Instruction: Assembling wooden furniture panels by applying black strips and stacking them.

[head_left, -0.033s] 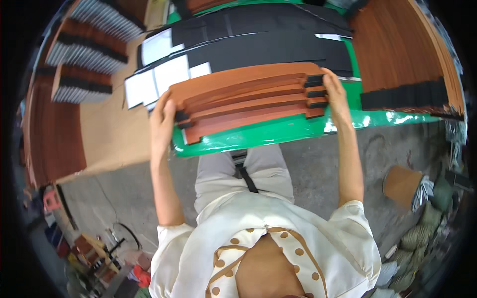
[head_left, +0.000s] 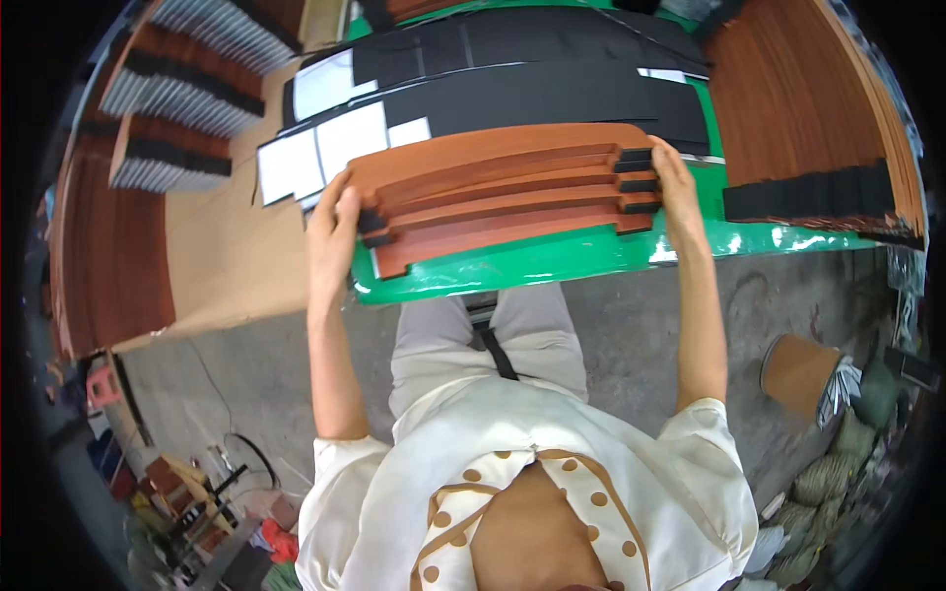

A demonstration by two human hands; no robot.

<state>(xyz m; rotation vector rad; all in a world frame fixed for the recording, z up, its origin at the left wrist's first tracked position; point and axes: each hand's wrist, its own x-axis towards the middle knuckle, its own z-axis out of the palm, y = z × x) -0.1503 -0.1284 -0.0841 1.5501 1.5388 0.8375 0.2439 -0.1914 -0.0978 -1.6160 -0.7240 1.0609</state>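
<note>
Several reddish-brown wood-grain slats (head_left: 503,163) lie fanned in steps, with black notched ends, over the near edge of a table covered in shiny green (head_left: 512,268). My left hand (head_left: 332,231) is closed round their left end, its thumb on the near side. At the right end my right hand (head_left: 676,192) grips the slats, fingers against the black tips. Whether the slats rest on the table or hang just above it, I cannot tell. Just beyond them lie black sheets (head_left: 552,94) and white pieces (head_left: 353,138).
Brown boards with black ends are stacked high at the right (head_left: 798,98). Further stacks (head_left: 182,94) stand at the left beside a tan cardboard surface (head_left: 232,246). On the grey floor are a brown drum (head_left: 800,372) at the right and a pink stool (head_left: 101,387) at the left.
The whole picture has shifted slightly to the right. Both hands keep the same hold on the slats.
</note>
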